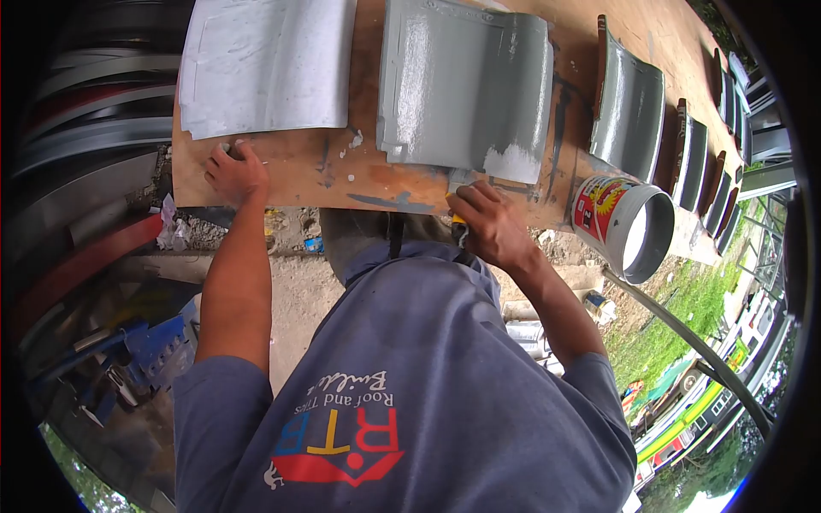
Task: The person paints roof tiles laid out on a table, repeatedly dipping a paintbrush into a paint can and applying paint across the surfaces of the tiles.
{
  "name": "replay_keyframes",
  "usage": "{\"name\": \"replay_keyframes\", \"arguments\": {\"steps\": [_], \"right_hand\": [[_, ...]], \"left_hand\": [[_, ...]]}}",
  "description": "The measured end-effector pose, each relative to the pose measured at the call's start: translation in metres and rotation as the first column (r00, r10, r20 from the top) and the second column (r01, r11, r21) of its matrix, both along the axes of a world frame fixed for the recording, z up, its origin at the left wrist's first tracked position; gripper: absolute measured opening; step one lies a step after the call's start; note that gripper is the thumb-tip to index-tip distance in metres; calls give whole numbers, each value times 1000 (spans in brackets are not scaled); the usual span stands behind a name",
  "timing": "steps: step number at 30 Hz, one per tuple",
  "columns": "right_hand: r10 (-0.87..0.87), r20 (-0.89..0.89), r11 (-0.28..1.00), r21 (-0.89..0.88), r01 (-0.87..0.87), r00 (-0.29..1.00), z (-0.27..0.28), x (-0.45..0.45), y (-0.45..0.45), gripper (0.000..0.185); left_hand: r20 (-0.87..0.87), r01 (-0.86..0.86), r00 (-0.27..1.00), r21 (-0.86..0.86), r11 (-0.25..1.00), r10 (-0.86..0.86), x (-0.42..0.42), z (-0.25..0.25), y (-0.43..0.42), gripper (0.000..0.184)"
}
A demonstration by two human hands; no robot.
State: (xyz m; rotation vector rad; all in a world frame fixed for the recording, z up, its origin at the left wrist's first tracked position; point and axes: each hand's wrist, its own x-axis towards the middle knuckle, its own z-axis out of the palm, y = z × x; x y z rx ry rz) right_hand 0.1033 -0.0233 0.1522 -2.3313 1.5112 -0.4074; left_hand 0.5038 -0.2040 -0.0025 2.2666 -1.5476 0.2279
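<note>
My right hand (493,224) is closed around the yellow-and-black handle of a paintbrush (461,178). Its grey-coated bristles are at the lower edge of a curved roof tile (462,85), coated in glossy grey with a pale patch at the lower right corner. My left hand (237,175) rests on the wooden board (368,184) just below a whitish roof tile (267,64). Its fingers are curled, and whatever they may hold is hidden. To the right of my right hand, a paint can (603,214) with a red and yellow label leans over, whitish paint inside.
More grey tiles (630,107) stand in a row along the board to the right. A long pole (684,329) slants below the can. Metal sheets (103,128) are stacked at the left, above a blue tool holder (158,350). Grass and parked vehicles are at the right.
</note>
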Motion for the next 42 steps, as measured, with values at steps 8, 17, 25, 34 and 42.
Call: {"name": "replay_keyframes", "arguments": {"steps": [8,17,25,34,42], "right_hand": [[-198,198,979,81,186,960,13,-9,-3,24],[-393,107,919,25,393,913,19,-47,-70,8],[-151,-126,930,-353,98,980,13,-30,-65,17],[-10,-88,990,-140,-2,996,36,-9,-13,19],[-75,-53,996,-40,73,996,21,-25,13,22]], "left_hand": [[-1,2,1000,-37,999,-2,-3,-1,-6,46],[29,11,1000,-36,999,-10,0,-3,-1,44],[19,3,1000,-36,999,-2,3,-5,0,44],[23,15,1000,-16,1000,-15,2,-4,2,45],[-3,-6,1000,12,1000,6,1,-2,0,46]]}}
